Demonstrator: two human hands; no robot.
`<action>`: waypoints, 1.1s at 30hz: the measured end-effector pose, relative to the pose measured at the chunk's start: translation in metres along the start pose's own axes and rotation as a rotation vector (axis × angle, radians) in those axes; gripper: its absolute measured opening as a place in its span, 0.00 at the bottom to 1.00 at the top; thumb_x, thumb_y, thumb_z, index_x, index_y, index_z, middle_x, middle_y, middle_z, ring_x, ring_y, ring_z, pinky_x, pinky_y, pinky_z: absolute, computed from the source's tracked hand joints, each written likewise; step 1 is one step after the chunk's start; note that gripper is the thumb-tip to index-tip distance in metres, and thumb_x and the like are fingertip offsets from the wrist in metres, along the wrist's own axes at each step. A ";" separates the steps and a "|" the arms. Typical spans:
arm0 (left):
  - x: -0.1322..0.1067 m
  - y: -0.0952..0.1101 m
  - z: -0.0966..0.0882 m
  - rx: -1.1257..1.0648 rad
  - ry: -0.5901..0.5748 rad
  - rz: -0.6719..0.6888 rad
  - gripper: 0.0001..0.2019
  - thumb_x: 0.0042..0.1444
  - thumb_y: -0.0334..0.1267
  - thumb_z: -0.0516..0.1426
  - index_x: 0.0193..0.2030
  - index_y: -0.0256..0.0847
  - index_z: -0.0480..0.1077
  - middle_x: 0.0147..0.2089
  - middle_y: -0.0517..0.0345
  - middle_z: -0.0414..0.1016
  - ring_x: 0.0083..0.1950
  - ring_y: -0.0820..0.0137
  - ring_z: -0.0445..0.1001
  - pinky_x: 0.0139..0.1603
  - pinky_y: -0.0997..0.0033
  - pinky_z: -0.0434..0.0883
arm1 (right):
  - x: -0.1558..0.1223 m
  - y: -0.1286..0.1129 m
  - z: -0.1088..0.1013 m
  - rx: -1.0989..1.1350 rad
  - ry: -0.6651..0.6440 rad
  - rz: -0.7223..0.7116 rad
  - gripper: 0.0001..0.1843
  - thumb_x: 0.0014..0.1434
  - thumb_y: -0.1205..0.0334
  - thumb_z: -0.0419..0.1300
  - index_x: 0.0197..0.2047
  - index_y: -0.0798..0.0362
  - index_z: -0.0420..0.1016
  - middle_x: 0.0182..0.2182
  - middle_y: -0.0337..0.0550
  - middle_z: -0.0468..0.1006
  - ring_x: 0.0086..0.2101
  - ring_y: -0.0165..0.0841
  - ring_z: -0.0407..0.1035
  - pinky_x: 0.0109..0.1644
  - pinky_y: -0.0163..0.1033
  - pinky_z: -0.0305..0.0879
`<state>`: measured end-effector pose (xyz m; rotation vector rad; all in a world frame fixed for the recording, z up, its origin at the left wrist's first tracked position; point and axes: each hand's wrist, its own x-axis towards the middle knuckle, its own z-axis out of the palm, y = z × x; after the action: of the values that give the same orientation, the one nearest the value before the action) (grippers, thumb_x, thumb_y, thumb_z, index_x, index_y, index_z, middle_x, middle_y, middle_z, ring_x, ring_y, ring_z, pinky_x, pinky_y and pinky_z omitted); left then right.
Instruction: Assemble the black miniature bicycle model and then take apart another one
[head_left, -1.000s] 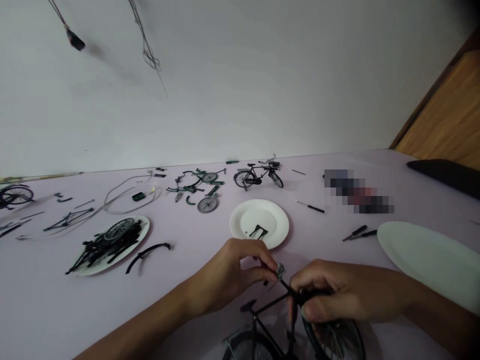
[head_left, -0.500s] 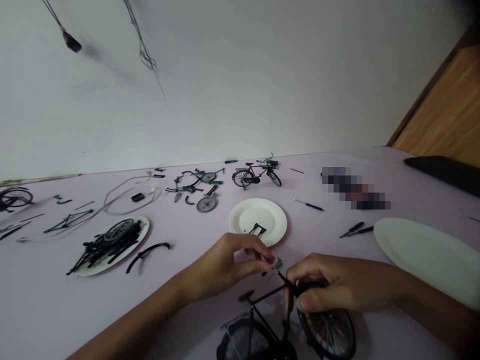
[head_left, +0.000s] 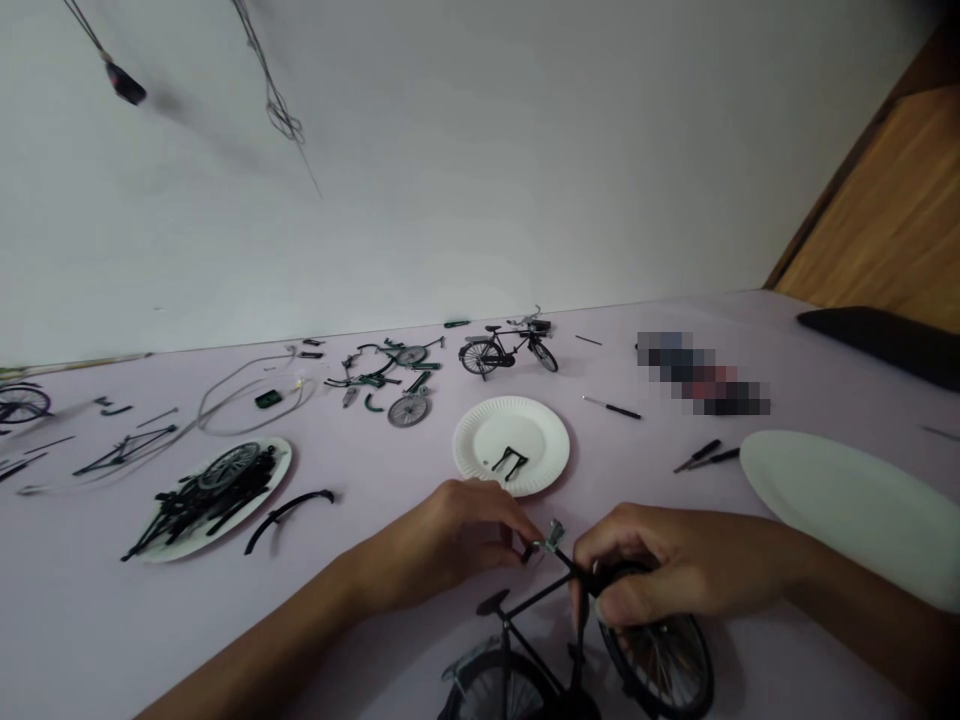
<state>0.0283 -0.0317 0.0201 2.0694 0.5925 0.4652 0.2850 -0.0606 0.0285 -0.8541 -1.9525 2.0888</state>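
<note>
A black model bicycle [head_left: 536,597] stands in front of me at the bottom of the head view, its lower part cut off by the frame. My right hand [head_left: 645,565] is closed around its front end, thumb over the top of the front wheel [head_left: 667,665]. At the silver handlebar [head_left: 553,535], my left hand [head_left: 457,535] has thumb and fingertips pinched at the dark left grip. The fingers partly cover that grip. The saddle [head_left: 493,602] and rear rack [head_left: 471,662] lie toward me.
Beyond my hands is a white paper plate [head_left: 540,420] with a small black bracket. Another bicycle [head_left: 510,350] stands behind it. Left, a plate [head_left: 176,545] carries dark parts, beside a curved mudguard [head_left: 281,515]. Screwdrivers [head_left: 709,458] and a white oval plate [head_left: 840,500] lie right.
My left fingers have slipped from the handlebar's centre down to its left grip, and the silver centre shows more. My right hand keeps its hold. The view has shifted slightly.
</note>
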 end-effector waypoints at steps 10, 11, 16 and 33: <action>0.000 0.001 -0.004 0.190 -0.017 0.145 0.09 0.63 0.34 0.60 0.49 0.36 0.75 0.45 0.51 0.78 0.46 0.70 0.74 0.49 0.70 0.70 | -0.001 0.005 -0.001 -0.008 0.012 -0.003 0.18 0.61 0.52 0.62 0.43 0.60 0.76 0.32 0.42 0.74 0.32 0.28 0.66 0.38 0.32 0.64; 0.000 0.001 -0.005 0.204 -0.018 0.146 0.09 0.63 0.34 0.60 0.49 0.37 0.75 0.45 0.51 0.78 0.46 0.70 0.74 0.49 0.70 0.70 | -0.001 0.005 -0.001 -0.008 0.014 0.001 0.18 0.61 0.51 0.62 0.43 0.60 0.76 0.32 0.42 0.73 0.32 0.27 0.66 0.38 0.32 0.64; 0.001 -0.001 -0.005 0.272 -0.011 0.124 0.08 0.62 0.35 0.61 0.47 0.38 0.75 0.44 0.53 0.77 0.46 0.70 0.74 0.50 0.69 0.69 | -0.001 0.004 0.000 -0.021 0.031 0.010 0.17 0.60 0.52 0.63 0.41 0.59 0.76 0.32 0.41 0.72 0.33 0.28 0.66 0.37 0.32 0.64; -0.017 -0.055 -0.082 1.031 0.367 -0.196 0.13 0.68 0.40 0.52 0.53 0.38 0.71 0.55 0.44 0.76 0.54 0.53 0.73 0.56 0.48 0.66 | -0.003 0.007 0.003 -0.040 0.057 0.011 0.20 0.61 0.48 0.62 0.45 0.58 0.76 0.37 0.45 0.77 0.37 0.33 0.71 0.45 0.38 0.66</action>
<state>-0.0416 0.0394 0.0144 2.8498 1.4694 0.4755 0.2874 -0.0651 0.0229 -0.9240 -1.9707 2.0146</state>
